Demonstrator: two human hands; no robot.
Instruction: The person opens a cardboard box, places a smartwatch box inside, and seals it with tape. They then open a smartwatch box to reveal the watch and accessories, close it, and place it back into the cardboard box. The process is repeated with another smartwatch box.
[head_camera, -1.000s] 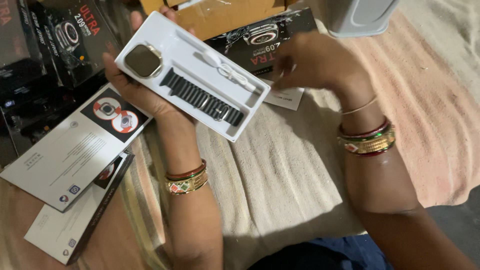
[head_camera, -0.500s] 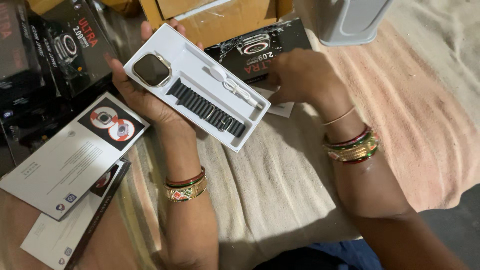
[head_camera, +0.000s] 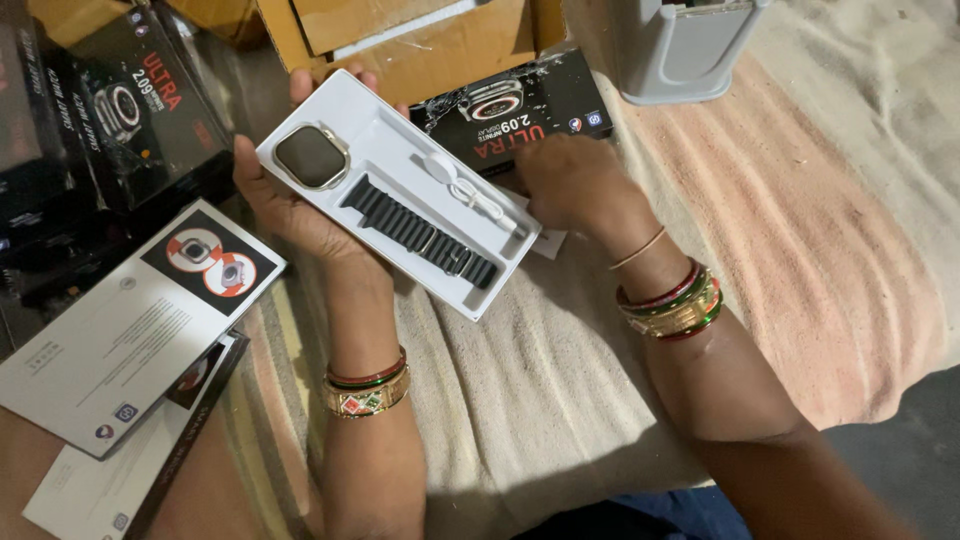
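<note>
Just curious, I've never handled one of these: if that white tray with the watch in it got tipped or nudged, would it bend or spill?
The white tray looks like thin moulded plastic, so probably light and slightly flexible. The left hand holds it from beneath at one end, so the free end might sag. The watch, dark strap and white cable sit in recesses, so they would likely stay unless tipped steeply.

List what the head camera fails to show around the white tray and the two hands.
- Left hand: its palm and most fingers are hidden under the white plastic tray it holds.
- Right hand: only its back shows; the fingertips, and whether they grip anything, are hidden.
- Black printed box: partly covered by the tray and right hand.
- Grey plastic container: cut off by the top edge.
- White paper leaflets: print too small.
</note>
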